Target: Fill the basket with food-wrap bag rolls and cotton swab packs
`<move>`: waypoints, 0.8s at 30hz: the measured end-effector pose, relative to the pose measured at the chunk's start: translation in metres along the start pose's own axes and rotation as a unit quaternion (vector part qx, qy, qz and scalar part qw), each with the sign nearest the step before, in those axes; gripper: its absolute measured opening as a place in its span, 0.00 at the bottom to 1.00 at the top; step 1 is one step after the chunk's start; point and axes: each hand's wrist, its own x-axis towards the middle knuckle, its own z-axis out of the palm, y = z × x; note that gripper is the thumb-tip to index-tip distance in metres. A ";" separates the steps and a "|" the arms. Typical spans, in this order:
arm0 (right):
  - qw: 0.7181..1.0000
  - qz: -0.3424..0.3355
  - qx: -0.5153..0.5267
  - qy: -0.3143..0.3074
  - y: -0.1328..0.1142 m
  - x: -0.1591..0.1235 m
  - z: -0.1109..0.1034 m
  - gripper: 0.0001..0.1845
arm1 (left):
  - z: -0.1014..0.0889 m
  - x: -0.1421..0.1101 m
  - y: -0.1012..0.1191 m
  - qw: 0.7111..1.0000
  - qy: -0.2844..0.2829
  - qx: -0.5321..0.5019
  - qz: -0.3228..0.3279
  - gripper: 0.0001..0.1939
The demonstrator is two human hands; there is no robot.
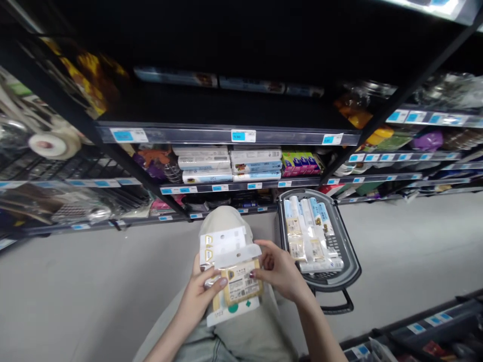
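Observation:
Several flat, clear plastic packs [242,282] with white hang-hole headers lie fanned over my bent knee. The top one has yellowish contents and a barcode label; what kind of goods it holds I cannot make out. My left hand [199,294] grips the packs at their left side, its thumb pressed on the front. At the top pack's right edge, my right hand [283,274] pinches it between thumb and fingers. Right of my knee, a grey shopping basket [349,261] stands on the floor, holding several white-and-blue rolls [307,216] and similar small yellowish packs [296,249].
Dark shelves [226,133] with price tags run across in front, carrying stacked white-and-blue rolls [206,163] and green-and-purple boxes [301,163]. Kitchen tools hang at left. The basket's handle [335,306] is folded toward me. Another shelf edge [418,322] lies at lower right.

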 end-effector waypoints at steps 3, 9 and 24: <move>0.997 0.012 0.077 -0.024 0.004 0.005 -0.002 0.30 | 0.001 0.001 -0.001 1.000 0.014 0.013 0.006 0.22; 0.973 0.019 0.230 -0.025 0.026 -0.010 -0.029 0.27 | -0.002 0.000 0.007 0.997 -0.022 0.056 0.038 0.19; 0.773 0.149 -0.028 0.616 0.237 -0.026 -0.163 0.31 | -0.008 0.002 -0.011 0.993 -0.050 0.103 0.015 0.16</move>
